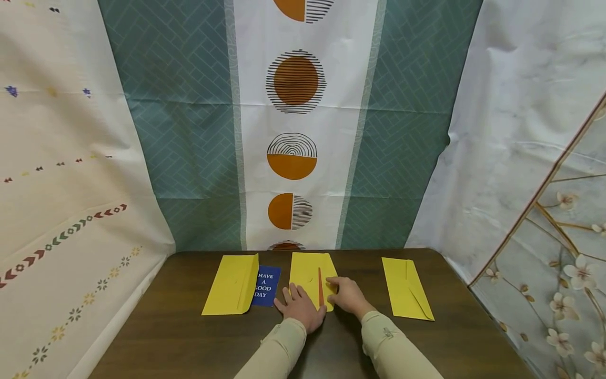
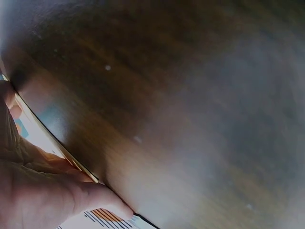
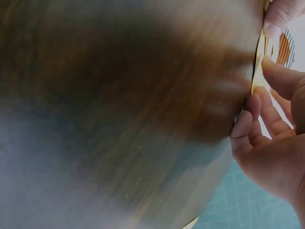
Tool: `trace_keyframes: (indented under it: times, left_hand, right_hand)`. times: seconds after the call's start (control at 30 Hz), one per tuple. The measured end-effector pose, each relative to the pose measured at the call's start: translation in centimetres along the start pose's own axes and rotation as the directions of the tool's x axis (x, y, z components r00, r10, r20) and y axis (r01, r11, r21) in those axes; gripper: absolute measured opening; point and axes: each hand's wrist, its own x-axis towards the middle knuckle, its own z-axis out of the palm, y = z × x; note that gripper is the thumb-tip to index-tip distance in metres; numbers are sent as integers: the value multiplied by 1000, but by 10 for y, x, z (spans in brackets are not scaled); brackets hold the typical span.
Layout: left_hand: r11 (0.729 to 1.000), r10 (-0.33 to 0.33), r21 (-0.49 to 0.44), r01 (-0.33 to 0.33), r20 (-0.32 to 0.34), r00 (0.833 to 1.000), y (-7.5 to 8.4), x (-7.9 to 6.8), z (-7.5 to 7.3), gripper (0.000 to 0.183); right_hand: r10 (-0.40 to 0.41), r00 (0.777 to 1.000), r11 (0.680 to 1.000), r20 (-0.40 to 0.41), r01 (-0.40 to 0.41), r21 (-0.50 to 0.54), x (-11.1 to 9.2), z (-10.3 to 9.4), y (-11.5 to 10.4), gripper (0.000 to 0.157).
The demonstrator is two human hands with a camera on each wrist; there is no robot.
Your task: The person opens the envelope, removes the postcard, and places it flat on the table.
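A yellow envelope [image 1: 303, 271] lies at the middle of the table, and a narrow red strip [image 1: 320, 287] shows along its opening near the right side. My left hand [image 1: 300, 309] rests on the envelope's lower left part with fingers spread, its thumb near the bottom of the red strip. At the right edge my right hand [image 1: 349, 296] has curled fingers and thumb on the envelope's flap side. In the right wrist view, the envelope's edge [image 3: 257, 78] lies between that thumb and the fingers. The left wrist view shows my left hand [image 2: 43, 186] along the envelope's edge.
Left of the middle lies another yellow envelope [image 1: 229, 284], with a blue card [image 1: 266, 287] reading "HAVE A GOOD DAY" beside it. A third yellow envelope [image 1: 408, 288] lies on the right. Patterned cloths [image 1: 189, 131] hang around the dark wooden table [image 1: 180, 342].
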Motion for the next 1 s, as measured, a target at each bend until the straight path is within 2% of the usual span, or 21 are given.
trace_keyframes:
  times: [0.17,0.37,0.57,0.8,1.0]
  left_hand:
    - [1000,8,15,-9,9,1000,-1,-1,1,108]
    - [1000,8,18,-8,17,1000,-1,-3,0,110]
    - [1000,11,5,-11,3,1000,-1,-5,-3,108]
    - [1000,18,-2,-18,4,1000,0,-7,-6,108]
    - [1000,15,20,-15,16,1000,-2,-5,-4,110]
  right_hand:
    - [39,999,989,36,-44,139,1,-4,3,53]
    - [100,989,950,106,-126,285,-1,-7,0,60]
    - [145,977,919,157,-192,344,-1,-10,-6,68]
    - [198,964,884,175,-253,393,0,-9,-15,72]
    - [291,945,818,149,-327,473,-1,-7,-27,76]
